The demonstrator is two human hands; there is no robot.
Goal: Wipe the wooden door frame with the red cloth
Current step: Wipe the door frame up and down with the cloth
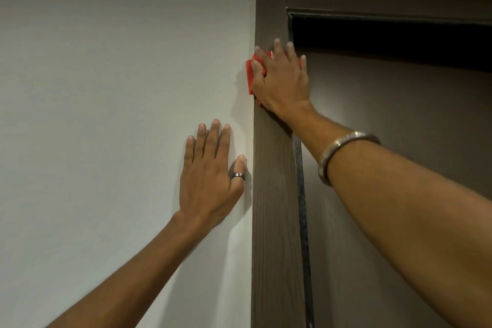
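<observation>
The dark brown wooden door frame (274, 194) runs up the middle of the view and turns right along the top. My right hand (282, 80) presses the red cloth (250, 74) flat against the upright post, a little below the top corner. The cloth sticks out past the post's left edge onto the wall; most of it is hidden under my palm. My left hand (210, 170) lies flat on the white wall just left of the post, lower down, fingers spread, holding nothing. It wears a ring on the thumb.
The white wall (106, 88) fills the left half. A brown door (399, 168) stands right of the post, with a dark gap (386, 37) above it under the top rail. A metal bangle (343, 152) circles my right wrist.
</observation>
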